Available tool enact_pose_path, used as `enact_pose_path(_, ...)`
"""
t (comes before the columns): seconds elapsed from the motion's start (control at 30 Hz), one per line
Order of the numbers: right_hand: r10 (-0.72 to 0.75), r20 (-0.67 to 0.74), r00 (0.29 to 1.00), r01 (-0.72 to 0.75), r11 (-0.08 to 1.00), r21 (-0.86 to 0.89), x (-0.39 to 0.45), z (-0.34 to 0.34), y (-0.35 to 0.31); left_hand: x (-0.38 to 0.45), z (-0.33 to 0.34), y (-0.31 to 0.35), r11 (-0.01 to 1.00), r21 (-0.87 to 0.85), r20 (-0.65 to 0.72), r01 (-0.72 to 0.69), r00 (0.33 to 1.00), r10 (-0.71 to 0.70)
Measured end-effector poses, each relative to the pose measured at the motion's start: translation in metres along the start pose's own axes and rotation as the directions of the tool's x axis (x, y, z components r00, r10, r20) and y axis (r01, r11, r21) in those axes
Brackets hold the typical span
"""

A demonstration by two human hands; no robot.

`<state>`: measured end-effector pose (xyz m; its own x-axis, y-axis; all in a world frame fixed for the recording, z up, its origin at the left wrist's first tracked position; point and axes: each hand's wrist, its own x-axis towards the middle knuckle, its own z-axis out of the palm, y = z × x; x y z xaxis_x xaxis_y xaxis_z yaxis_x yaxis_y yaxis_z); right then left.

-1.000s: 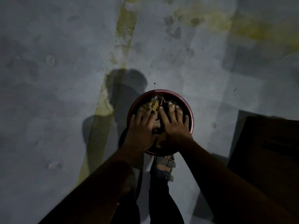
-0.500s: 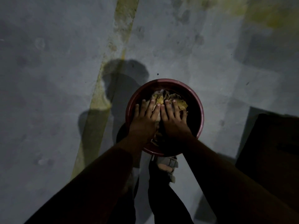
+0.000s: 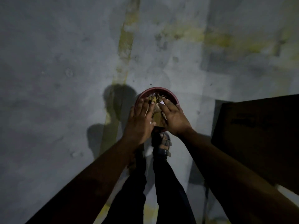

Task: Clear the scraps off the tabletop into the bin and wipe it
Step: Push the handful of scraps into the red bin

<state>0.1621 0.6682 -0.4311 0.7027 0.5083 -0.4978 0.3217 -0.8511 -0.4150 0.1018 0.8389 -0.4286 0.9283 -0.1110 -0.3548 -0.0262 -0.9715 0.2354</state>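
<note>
Your 2 arms reach forward and down from the bottom corners of the head view and meet over a round red bin (image 3: pixel 157 91) that stands on the grey concrete floor (image 3: pixel 56 65) just ahead of your feet. Your left hand (image 3: pixel 140 122) lies palm down over the left half of the bin's mouth, its fingers straight and close together, pointing away from you and resting flat on the scraps (image 3: pixel 155 102) inside; it presses them and grips nothing. Your right hand (image 3: pixel 174 118) lies palm down over the right half, turned a little inward, so its fingers slant up and left toward the middle of the bin; they too are straight and lie flat on the heap with nothing clasped in them. The 2 hands sit near each other, with a narrow gap between them where a brown, cardboard-like piece shows. The scraps are in the bin, a heap of yellowish and brown bits that rises to about the rim at the far side, just past your fingertips. Only the far arc of the rim is clearly lit; the near part is hidden under your hands and wrists. Your right foot in a strapped sandal (image 3: pixel 165 145) stands just behind the bin, below your right wrist, and your dark trouser legs run down between your forearms. A dark tabletop (image 3: pixel 258 135) fills the right side, beside your right forearm, too dim to show its surface.
</note>
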Motion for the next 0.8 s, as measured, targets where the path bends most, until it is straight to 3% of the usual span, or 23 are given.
enact_pose_path(0.17,0.049,-0.163,0.985,-0.058,0.997,-0.051,-0.112,-0.068,-0.054,-0.073,-0.1,0.036,0.989,0.068,-0.096,-0.131,0.986,0.137)
enact_pose_path(0.3,0.189,-0.3,0.935,-0.2,0.98,-0.008,-0.219,-0.119,-0.098,-0.143,-0.18,0.084,0.954,0.164,-0.163,-0.251,0.947,0.277)
enact_pose_path(0.4,0.303,-0.442,0.844,-0.31,0.949,0.058,-0.308,-0.146,-0.123,-0.186,-0.23,0.132,0.913,0.192,-0.228,-0.36,0.888,0.399)
enact_pose_path(0.6,0.492,-0.627,0.604,-0.514,0.842,0.166,-0.457,-0.163,-0.117,-0.231,-0.282,0.242,0.706,0.324,-0.159,-0.629,0.7,0.696)
enact_pose_path(0.8,0.692,-0.629,0.355,-0.631,0.674,0.385,-0.598,-0.122,-0.066,-0.264,-0.267,0.387,0.505,0.39,-0.027,-0.77,0.539,0.842)
